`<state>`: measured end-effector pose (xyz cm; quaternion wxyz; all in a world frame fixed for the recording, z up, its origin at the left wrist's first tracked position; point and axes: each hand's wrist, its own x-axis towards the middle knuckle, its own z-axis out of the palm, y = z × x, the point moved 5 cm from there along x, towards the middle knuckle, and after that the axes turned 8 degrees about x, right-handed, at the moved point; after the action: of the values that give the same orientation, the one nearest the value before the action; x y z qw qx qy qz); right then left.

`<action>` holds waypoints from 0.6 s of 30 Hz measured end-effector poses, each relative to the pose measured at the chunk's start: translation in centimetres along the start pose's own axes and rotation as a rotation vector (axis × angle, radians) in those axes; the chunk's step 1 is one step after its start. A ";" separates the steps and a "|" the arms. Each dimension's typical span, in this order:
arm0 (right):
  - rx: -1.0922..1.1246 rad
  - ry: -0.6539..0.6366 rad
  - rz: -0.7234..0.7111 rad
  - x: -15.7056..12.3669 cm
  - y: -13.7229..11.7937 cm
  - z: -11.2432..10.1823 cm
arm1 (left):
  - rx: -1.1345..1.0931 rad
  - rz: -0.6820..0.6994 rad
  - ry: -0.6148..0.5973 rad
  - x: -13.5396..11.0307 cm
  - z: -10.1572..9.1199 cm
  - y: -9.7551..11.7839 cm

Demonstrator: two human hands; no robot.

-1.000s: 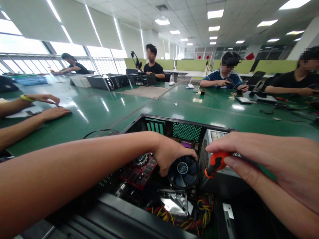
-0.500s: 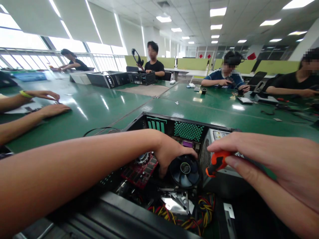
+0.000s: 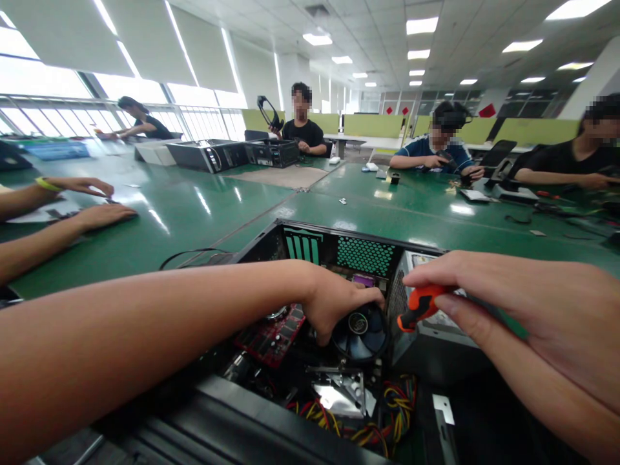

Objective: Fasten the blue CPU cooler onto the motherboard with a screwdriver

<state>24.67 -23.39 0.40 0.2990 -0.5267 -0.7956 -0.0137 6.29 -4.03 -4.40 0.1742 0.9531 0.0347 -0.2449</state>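
Observation:
An open black computer case (image 3: 242,413) lies in front of me, its inside facing up. My left hand (image 3: 334,300) reaches into it, fingers curled round the rim of a round black CPU fan (image 3: 361,332). Above the power supply (image 3: 426,329), my right hand (image 3: 508,290) grips the orange and black handle of a screwdriver (image 3: 421,307); its shaft cannot be made out. A red graphics card (image 3: 271,336) sits left of the fan, partly under my left forearm. Bundled coloured wires (image 3: 400,407) and a silver metal part (image 3: 341,394) lie on the near side of the fan.
A co-worker's two hands (image 3: 97,216) rest on the green table (image 3: 232,206) at left. Other people sit across it, with black computer cases (image 3: 271,154) near one of them. Parts and cables (image 3: 571,206) lie at far right.
My left hand has shifted very slightly at the fan. The screwdriver handle in my right hand has tilted and risen a little. The fan stays in place.

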 end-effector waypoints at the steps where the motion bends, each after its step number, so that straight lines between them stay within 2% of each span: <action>1: -0.002 0.002 0.002 -0.1 0.0 -0.1 | 0.011 -0.014 -0.012 0.0 -0.1 0.1; 5: -0.006 -0.001 0.008 0.0 -0.4 -0.7 | 0.040 -0.033 -0.046 0.0 -0.3 0.6; 11: -0.011 0.015 0.036 2.4 -2.5 -1.6 | 0.034 -0.041 -0.040 0.3 -0.5 0.7; 12: -0.035 0.030 0.096 2.7 -2.7 -1.7 | 0.035 -0.038 -0.040 0.3 -0.5 0.8; 13: -0.037 -0.031 0.081 3.0 -3.1 -1.5 | 0.037 -0.033 -0.038 0.3 -0.6 0.9; 14: -0.041 0.003 0.083 3.2 -3.3 -1.7 | 0.042 -0.028 -0.036 0.2 -0.6 1.0; 18: -0.013 -0.036 0.025 3.5 -3.3 -1.5 | 0.062 -0.019 -0.048 0.0 -0.8 1.2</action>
<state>21.64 -22.48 4.26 0.2812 -0.5388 -0.7941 -0.0058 6.84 -4.92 -3.39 0.1433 0.9516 0.0319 -0.2701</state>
